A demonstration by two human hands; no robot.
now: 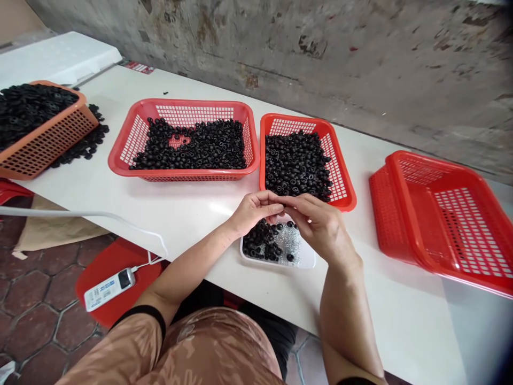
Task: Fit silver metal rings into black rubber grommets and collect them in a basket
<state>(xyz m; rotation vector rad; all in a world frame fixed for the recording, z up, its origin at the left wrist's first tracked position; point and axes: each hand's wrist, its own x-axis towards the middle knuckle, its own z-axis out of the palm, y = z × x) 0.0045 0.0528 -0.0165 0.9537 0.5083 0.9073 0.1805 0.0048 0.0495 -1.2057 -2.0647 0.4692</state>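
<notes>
My left hand (255,213) and my right hand (320,224) meet fingertip to fingertip above a small white tray (308,261). Both are closed in a pinch; whatever lies between the fingertips is too small and hidden to make out. Inside the tray, small round black parts with holes (258,245) fill the left side, and tiny clear or silvery pieces (289,239) lie towards the right. Just beyond my hands stands an orange-red basket (348,193) heaped with similar black parts (294,163).
Left of it, a wider red basket (182,174) holds more black parts. An orange basket (52,144) at far left is piled high, with loose pieces (82,147) beside it. Stacked red baskets (412,224) stand right. A white power strip (108,289) rests on a red stool (94,267).
</notes>
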